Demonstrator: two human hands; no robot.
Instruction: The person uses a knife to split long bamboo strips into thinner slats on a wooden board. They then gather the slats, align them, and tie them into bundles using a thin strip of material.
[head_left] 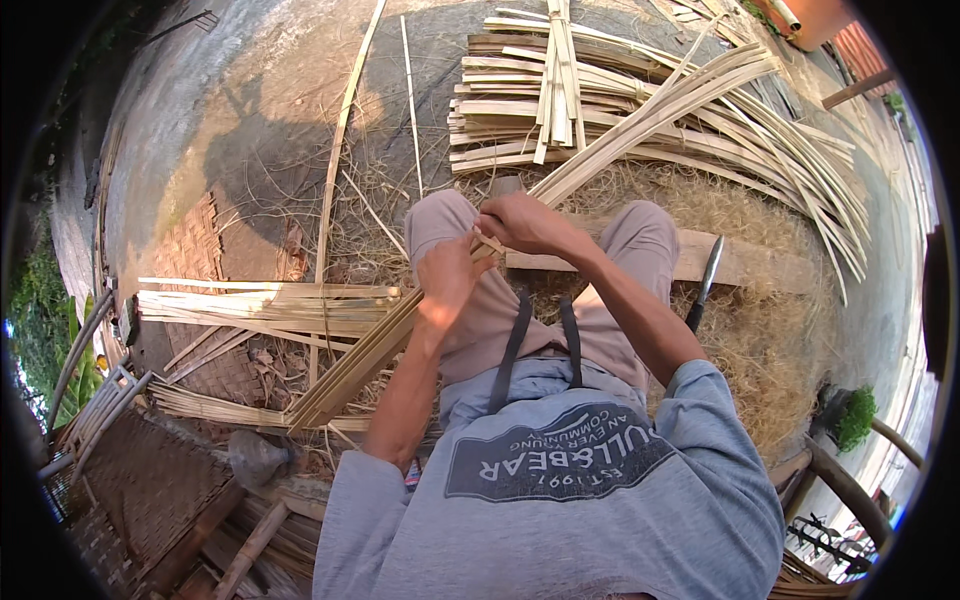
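Note:
A long bundle of split bamboo strips [640, 125] lies slantwise across my lap, from the lower left up to the far right. My left hand [447, 275] is closed round its middle, above my left thigh. Just beyond it, my right hand [525, 222] is closed at the same bundle, knuckles up. Between the two hands a thin strip seems to cross the bundle. Whether the right fingers pinch this strip or the bundle itself is partly hidden. The bundle's lower end rests over other bamboo strips [250, 308] on the ground at my left.
A large pile of bamboo strips [500, 105] lies ahead, with short strips across it. Right of my knee, a knife [710, 270] with a dark handle leans by a wooden board [765, 265]. Curly shavings [770, 370] cover the ground. Woven matting [195, 250] lies at left.

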